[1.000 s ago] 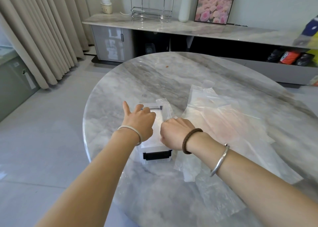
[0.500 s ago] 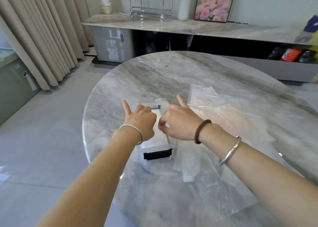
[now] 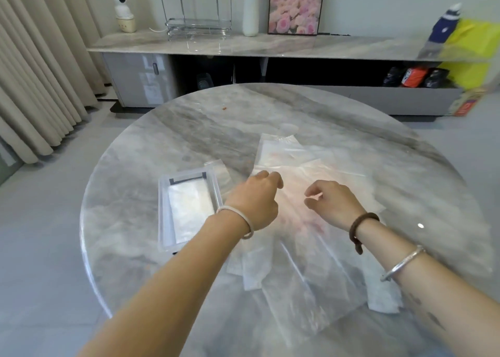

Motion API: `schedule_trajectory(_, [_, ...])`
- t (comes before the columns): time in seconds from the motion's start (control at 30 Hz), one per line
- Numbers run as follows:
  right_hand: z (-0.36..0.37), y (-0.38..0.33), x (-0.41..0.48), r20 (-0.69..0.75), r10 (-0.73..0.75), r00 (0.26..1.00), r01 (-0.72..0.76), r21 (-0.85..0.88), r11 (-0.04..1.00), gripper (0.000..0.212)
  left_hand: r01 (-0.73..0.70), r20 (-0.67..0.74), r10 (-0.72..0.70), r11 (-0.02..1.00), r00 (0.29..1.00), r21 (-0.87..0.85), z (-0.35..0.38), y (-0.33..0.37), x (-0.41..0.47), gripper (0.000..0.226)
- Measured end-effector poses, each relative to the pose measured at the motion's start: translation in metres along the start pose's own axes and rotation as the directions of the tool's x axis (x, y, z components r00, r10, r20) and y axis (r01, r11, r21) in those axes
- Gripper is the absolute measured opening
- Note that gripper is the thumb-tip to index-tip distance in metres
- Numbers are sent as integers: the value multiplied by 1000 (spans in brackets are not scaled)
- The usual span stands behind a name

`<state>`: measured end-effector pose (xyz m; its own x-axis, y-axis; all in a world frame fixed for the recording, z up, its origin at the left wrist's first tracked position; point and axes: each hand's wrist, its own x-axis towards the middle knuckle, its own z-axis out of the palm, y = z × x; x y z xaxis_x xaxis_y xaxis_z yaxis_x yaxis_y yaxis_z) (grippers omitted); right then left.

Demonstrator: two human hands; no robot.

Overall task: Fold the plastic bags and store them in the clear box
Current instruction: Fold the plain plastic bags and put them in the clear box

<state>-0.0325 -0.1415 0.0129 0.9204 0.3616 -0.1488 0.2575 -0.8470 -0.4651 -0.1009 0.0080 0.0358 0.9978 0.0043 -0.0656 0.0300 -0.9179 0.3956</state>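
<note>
A clear box point(image 3: 163, 216) with black clips stands on the round marble table, left of centre, with a folded plastic bag point(image 3: 189, 208) lying flat inside it. Several translucent plastic bags point(image 3: 305, 164) lie spread and overlapping to its right, reaching the near edge. My left hand point(image 3: 254, 200) hovers over the bags just right of the box, fingers loosely curled and holding nothing. My right hand point(image 3: 332, 202) hovers over the middle of the bags, fingers curled and apart, also with nothing in it.
The marble table point(image 3: 189, 129) drops off at its left and near rims. Behind it runs a long low cabinet point(image 3: 243, 45) carrying a wire rack, a white vase, a flower picture and a small camera. Curtains point(image 3: 35, 59) hang at the left.
Both hands have left the box and moved right over the spread bags. The folded bag they were pressing now lies uncovered in the box.
</note>
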Motion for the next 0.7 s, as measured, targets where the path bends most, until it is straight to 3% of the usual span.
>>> schedule_trajectory(0.17, [0,33,8,7,189,982,-189,-9,982,47,-10,270,-26,991,962,131,34,17,21,46])
schedule_trajectory(0.4, [-13,57,13,-60,364,929,-368,-73,927,48,-19,336,-76,963,939,270,58,27,33,67])
schedule_trajectory(0.53, [-21,62,16,-87,421,903,-402,174,899,48,-31,305,-78,941,949,336,64,25,35,76])
schedule_trajectory(0.63, [-29,63,19,5,418,909,-378,437,816,28,-46,275,-39,954,961,295,66,25,36,74])
schedule_trajectory(0.7, [-39,61,18,46,397,917,-361,523,772,13,-30,228,-43,951,973,308,67,25,35,65])
